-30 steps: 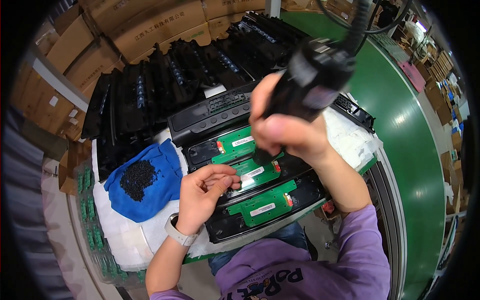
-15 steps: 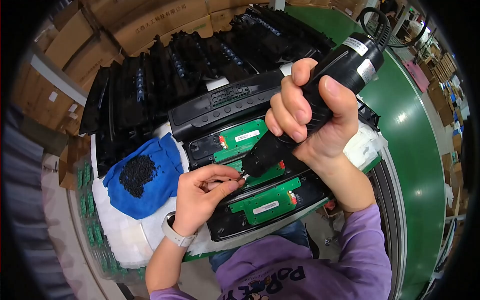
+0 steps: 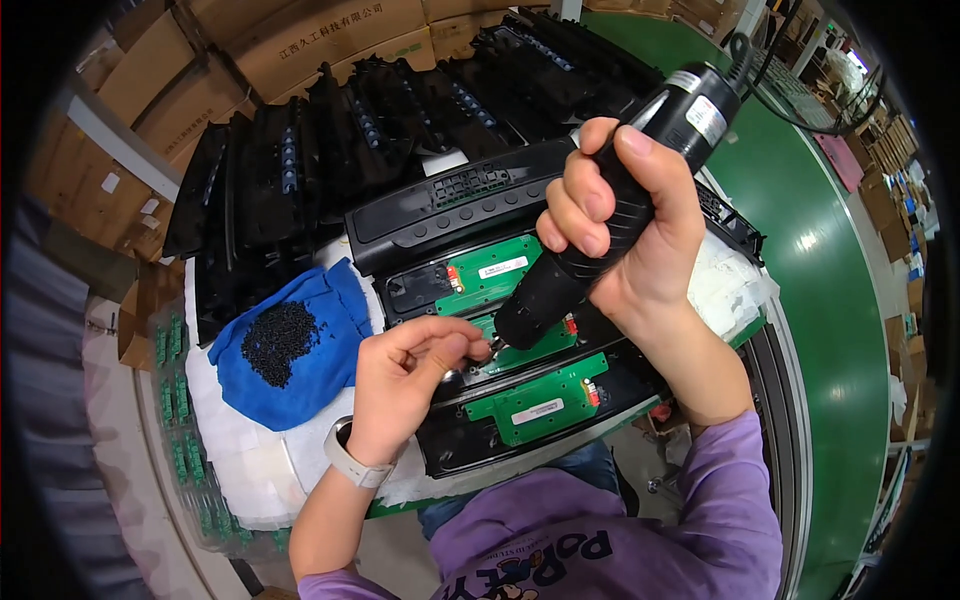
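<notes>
My right hand (image 3: 640,215) is wrapped around a black electric screwdriver (image 3: 545,297), which slants down to the left with its cord at the top. Its tip meets the pinched fingertips of my left hand (image 3: 405,375), over the green circuit board (image 3: 545,345) of the middle black panel. What those fingertips hold is too small to make out. Another board (image 3: 490,272) sits in the panel behind, and a third board (image 3: 540,412) in the nearest panel. Left of my left hand, a heap of small black screws (image 3: 281,343) lies on a blue cloth (image 3: 340,300).
Behind the boards lies a black panel with round buttons (image 3: 450,215). Several black housings (image 3: 330,150) stand in a row farther back, before stacked cardboard boxes (image 3: 310,45). White sheeting (image 3: 245,465) covers the table's left side. More green boards (image 3: 180,400) lie at the left edge.
The screwdriver's top has swung slightly left and its cord has shifted. My left fingertips have moved slightly right, still pinched at the tip. The whole view has shifted a little.
</notes>
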Motion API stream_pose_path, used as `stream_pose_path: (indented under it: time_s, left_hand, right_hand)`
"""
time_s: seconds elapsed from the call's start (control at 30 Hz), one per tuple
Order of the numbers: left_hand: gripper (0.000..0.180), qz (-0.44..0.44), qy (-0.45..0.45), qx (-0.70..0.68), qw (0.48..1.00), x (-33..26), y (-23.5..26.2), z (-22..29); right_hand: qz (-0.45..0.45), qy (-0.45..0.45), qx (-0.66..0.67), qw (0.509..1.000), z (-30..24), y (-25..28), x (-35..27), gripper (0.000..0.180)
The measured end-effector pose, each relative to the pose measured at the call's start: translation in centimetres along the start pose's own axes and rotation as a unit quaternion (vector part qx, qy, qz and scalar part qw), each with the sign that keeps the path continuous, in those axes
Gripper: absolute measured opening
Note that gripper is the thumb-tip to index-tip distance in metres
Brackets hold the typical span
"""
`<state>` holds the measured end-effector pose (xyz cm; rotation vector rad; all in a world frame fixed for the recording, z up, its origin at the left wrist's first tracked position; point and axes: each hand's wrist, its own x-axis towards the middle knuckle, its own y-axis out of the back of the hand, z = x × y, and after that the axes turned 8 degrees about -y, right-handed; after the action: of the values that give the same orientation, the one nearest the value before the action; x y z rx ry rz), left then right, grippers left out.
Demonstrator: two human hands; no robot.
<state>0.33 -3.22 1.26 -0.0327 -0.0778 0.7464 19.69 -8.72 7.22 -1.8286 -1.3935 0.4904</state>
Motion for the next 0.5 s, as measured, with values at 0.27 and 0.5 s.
stream_pose_path:
  time_s: [0.27,0.5]
  left_hand:
    - [0.012,0.065,-0.047,0.058,0.995,0.3,0.5,-1.0]
    - [0.012,0.045,-0.039,0.062,0.996,0.4,0.8,-1.2]
  right_hand:
    - [-0.087,0.006,-0.276,0.957,1.4,-0.2,0.1,0.026]
    - [-0.089,-0.002,-0.32,0.943,2.2,-0.9,0.1,0.026]
